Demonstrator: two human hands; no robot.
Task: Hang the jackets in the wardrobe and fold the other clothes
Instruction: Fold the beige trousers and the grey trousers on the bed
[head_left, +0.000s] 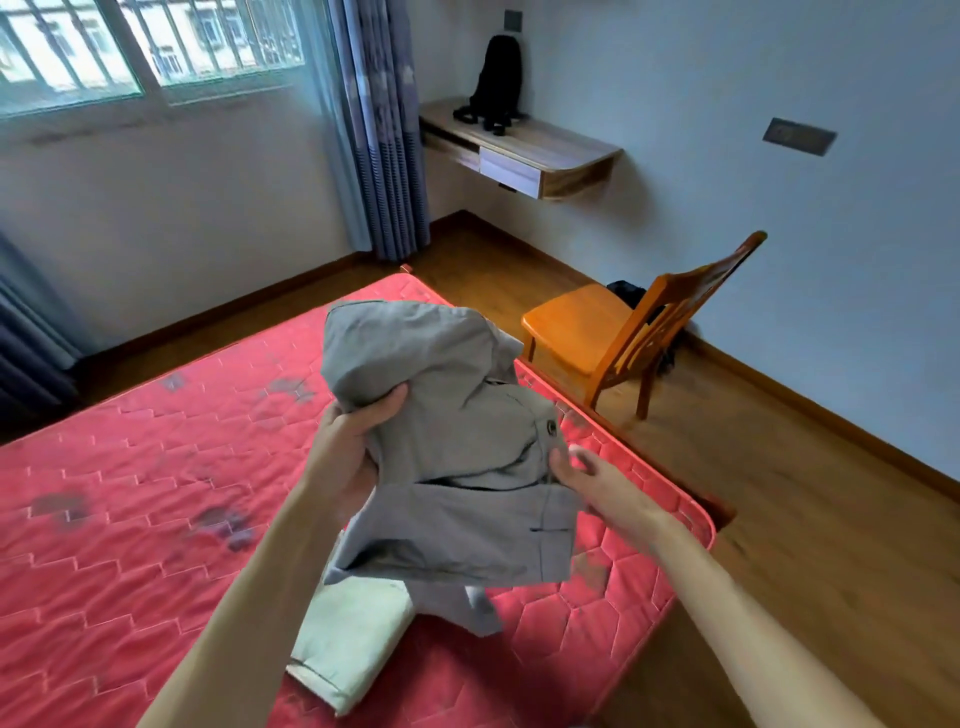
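A grey garment with a button and a pocket seam, probably trousers (457, 415), is bunched up and held in the air above the red quilted mattress (130, 519). My left hand (353, 447) grips its left side, thumb on top of the cloth. At the garment's right edge near the waistband, my right hand (587, 473) pinches the cloth with the other fingers spread. A folded pale green garment (353, 639) lies on the mattress below, partly hidden by my left forearm and the grey cloth.
An orange wooden chair (623, 332) stands on the wooden floor just right of the bed. A wall-mounted wooden desk (530, 150) carries a black backpack (498, 78). Blue curtains (379, 130) hang beside the barred window. No wardrobe is in view.
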